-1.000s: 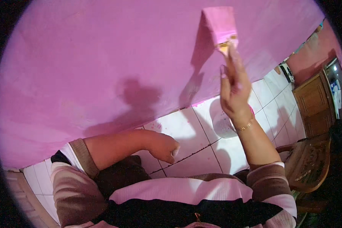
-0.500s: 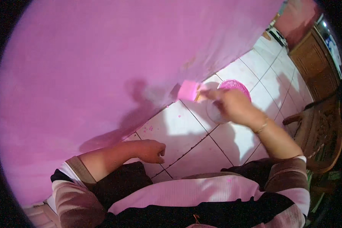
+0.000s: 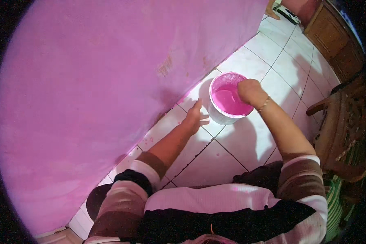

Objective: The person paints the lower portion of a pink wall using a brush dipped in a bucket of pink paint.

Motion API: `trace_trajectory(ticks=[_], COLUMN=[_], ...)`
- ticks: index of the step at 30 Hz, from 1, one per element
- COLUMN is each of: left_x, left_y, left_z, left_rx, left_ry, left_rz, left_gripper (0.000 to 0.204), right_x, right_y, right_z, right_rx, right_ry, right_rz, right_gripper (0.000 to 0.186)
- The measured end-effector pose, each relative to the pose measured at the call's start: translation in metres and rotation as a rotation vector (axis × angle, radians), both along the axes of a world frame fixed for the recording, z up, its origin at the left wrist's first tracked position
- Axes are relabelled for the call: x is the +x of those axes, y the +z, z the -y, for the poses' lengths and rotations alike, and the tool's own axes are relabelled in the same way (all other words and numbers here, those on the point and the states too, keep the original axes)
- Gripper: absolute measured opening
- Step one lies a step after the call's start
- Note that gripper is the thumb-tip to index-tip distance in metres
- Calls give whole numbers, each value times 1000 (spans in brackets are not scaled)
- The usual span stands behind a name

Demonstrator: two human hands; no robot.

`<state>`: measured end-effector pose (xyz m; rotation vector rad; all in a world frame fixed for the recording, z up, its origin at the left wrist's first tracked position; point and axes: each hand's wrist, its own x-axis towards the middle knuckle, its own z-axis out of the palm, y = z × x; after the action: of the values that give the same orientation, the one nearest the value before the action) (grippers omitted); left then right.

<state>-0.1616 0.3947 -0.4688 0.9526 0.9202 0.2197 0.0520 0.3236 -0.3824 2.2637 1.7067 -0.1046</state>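
Observation:
A whitish bucket (image 3: 223,119) stands on the tiled floor, holding bright pink paint (image 3: 228,100). My right hand (image 3: 252,92) is closed over the bucket's right rim, its fingers reaching inside. The paintbrush it held a moment before is hidden by the hand and the bucket. To the left of the bucket, my left hand (image 3: 194,118) is open with fingers spread and nothing in it. It stays a little apart from the bucket's side.
A pink wall (image 3: 89,89) with scuffed patches runs along the left. White floor tiles (image 3: 199,162) carry pink drips near its foot. A carved wooden chair (image 3: 341,126) and a wooden cabinet (image 3: 333,38) stand on the right. Another person's foot (image 3: 272,13) shows at the far end.
My right hand has gone from near the wall's foot, paintbrush in it, to the bucket. My left hand has reached forward and right toward the bucket, its fingers spreading. The view has shifted.

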Motion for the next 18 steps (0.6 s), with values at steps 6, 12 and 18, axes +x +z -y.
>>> trace_trajectory(ticks=[6,12,18], left_x=[28,20,23], left_y=[19,7,12], left_z=[14,15,32], left_rx=[-115,-125,-101], left_ry=[148,107,29], left_rz=[107,148,203], left_gripper=[79,81,84], right_x=[6,-2,16], right_y=[-68,0,109], right_z=[-16,-7,38], right_rx=[91,92,293], right_ry=[97,18,12], right_rz=[5,-66,-235], right_gripper=[23,21,18])
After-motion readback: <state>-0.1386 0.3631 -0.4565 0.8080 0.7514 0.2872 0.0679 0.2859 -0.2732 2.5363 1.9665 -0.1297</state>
